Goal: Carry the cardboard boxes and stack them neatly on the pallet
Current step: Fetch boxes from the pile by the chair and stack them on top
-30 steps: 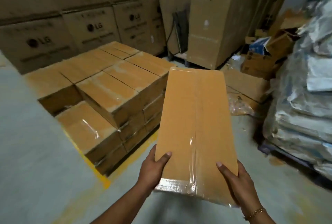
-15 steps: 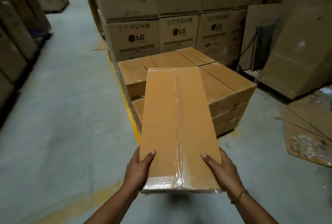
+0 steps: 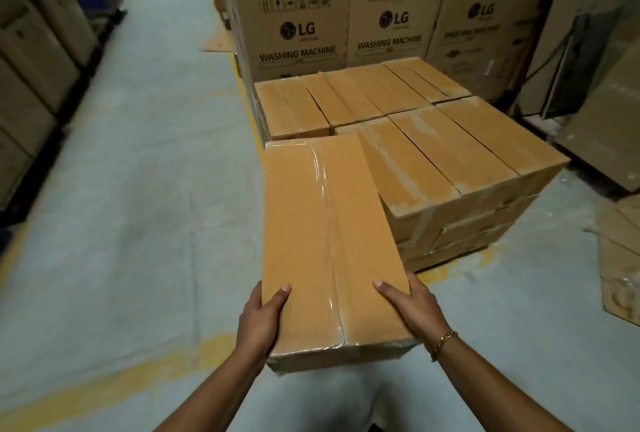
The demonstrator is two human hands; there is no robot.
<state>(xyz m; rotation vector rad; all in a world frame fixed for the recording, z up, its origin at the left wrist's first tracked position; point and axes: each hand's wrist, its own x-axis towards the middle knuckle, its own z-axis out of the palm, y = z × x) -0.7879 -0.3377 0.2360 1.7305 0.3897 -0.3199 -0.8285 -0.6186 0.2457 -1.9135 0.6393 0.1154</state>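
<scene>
Both hands clamp the long cardboard box (image 3: 329, 241) at its near end in the lower centre of the frame, left hand (image 3: 261, 322) and right hand (image 3: 414, 310) each with a thumb on top. Its far end reaches over the stacked boxes (image 3: 450, 161) at centre right.

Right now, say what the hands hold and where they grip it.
A taped cardboard box, by its near end: left hand and right hand at opposite corners.

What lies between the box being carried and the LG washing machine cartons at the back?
In the head view, the stack of taped tan boxes fills that stretch between the carried box and the LG cartons.
</scene>
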